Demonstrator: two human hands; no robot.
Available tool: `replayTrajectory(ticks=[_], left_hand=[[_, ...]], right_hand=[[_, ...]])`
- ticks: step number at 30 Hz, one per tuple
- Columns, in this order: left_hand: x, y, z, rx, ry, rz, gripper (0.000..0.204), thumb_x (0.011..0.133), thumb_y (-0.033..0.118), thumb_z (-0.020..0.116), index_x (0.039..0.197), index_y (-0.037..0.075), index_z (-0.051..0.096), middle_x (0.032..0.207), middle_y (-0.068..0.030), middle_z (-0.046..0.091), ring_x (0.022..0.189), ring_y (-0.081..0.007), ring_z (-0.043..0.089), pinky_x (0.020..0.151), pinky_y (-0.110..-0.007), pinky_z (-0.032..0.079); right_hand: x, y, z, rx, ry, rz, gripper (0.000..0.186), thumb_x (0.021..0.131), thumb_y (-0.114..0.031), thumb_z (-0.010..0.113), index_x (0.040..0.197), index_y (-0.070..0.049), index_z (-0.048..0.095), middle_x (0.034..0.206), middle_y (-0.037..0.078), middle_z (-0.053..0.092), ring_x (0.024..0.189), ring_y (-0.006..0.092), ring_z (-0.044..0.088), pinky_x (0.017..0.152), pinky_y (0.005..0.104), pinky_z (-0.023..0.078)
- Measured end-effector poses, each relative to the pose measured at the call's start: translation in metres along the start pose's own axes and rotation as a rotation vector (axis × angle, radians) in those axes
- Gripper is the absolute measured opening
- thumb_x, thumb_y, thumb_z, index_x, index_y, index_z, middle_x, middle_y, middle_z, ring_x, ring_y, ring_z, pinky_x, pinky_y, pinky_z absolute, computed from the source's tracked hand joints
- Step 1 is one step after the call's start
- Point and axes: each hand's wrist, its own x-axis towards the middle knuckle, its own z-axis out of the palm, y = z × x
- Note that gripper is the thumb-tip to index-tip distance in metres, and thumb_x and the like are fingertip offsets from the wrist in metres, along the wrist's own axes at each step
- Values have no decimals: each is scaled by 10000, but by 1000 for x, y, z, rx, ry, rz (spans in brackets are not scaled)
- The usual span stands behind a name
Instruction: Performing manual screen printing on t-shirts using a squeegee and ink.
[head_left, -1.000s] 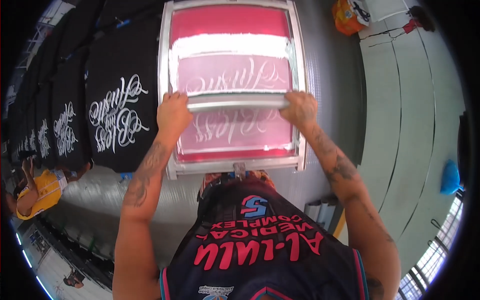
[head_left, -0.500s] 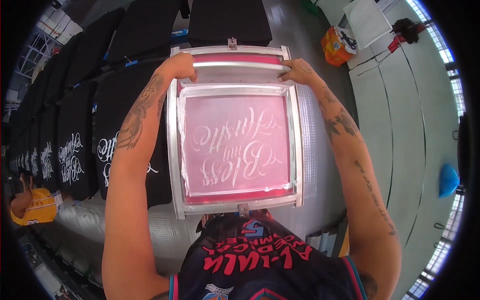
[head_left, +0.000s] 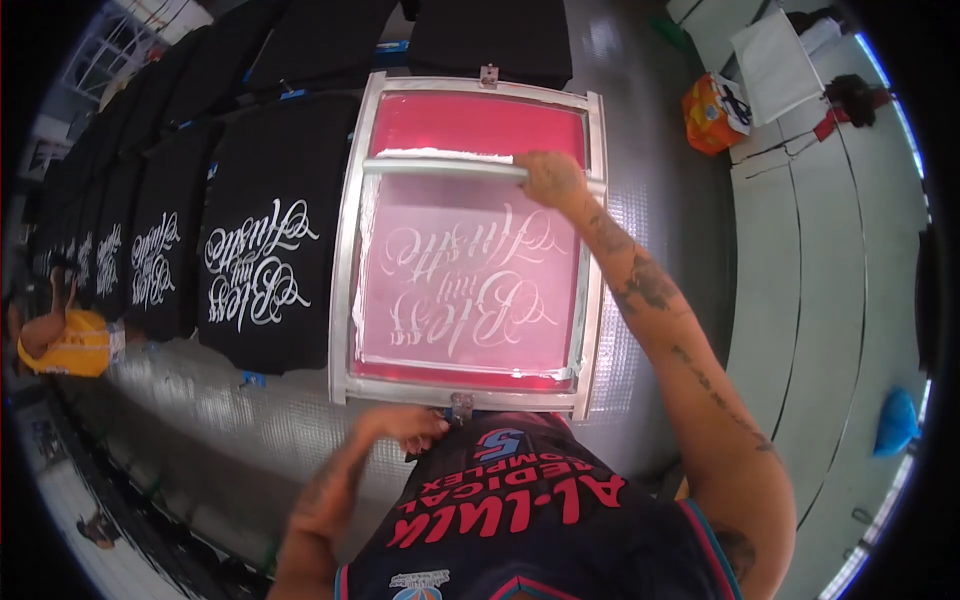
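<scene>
A silk-screen frame with silver metal bars and pink mesh lies in front of me. White lettering shows through the mesh, with streaks of white ink around its edges. My right hand is closed around the right part of a squeegee, which lies across the far part of the screen. White ink lines the squeegee's far side. Down at the frame's near edge, my left hand has its fingers drawn together beside a metal bracket. What those fingers hold, if anything, is hard to make out.
Black shirts on boards stretch away to the left, several printed with white lettering. Another board with black cloth lies beyond the frame. A person in a yellow top is at far left. An orange bag stands at the upper right.
My left hand has let go of the squeegee and come down to the frame's near edge. The squeegee has tipped over and moved slightly nearer, held only by my right hand.
</scene>
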Motion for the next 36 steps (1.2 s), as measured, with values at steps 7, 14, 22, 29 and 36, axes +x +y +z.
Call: replayTrajectory(ticks=[7, 14, 22, 29, 36], left_hand=[[112, -58, 134, -454, 1050, 544, 476, 1022, 469, 587, 805, 48, 628, 654, 3, 532, 556, -87, 454, 533, -264, 357], [111, -55, 130, -723, 990, 515, 460, 994, 390, 643, 687, 47, 655, 557, 25, 519, 515, -80, 468, 501, -267, 340], [121, -71, 99, -472, 778, 563, 525, 969, 472, 616, 720, 21, 717, 568, -42, 594, 561, -146, 590, 542, -330, 444], [102, -64, 81, -294, 664, 535, 524, 972, 483, 607, 746, 31, 748, 575, -66, 606, 553, -185, 590, 550, -353, 448], [105, -77, 61, -140, 588, 515, 564, 944, 560, 621, 770, 40, 755, 603, -78, 630, 593, -226, 622, 609, -383, 478]], right_hand=[[84, -1, -26, -57, -304, -31, 632, 720, -337, 737, 1323, -163, 665, 1139, 152, 732, 1114, 333, 680, 1003, 444, 526], [44, -8, 9, 82, -64, -117, 622, 727, -341, 741, 1305, -124, 671, 1175, 173, 717, 1150, 337, 660, 1017, 431, 506], [-118, -110, -3, 121, -211, -63, 383, 790, -269, 749, 1146, -134, 709, 1017, 158, 737, 1010, 369, 683, 913, 459, 520], [-320, -233, 34, 29, 66, -84, 308, 740, -88, 672, 1037, -159, 710, 934, 31, 697, 856, 254, 659, 786, 428, 527], [-255, -210, -6, 141, -18, 103, 251, 811, -141, 696, 1060, -157, 715, 956, 79, 733, 870, 313, 706, 797, 448, 571]])
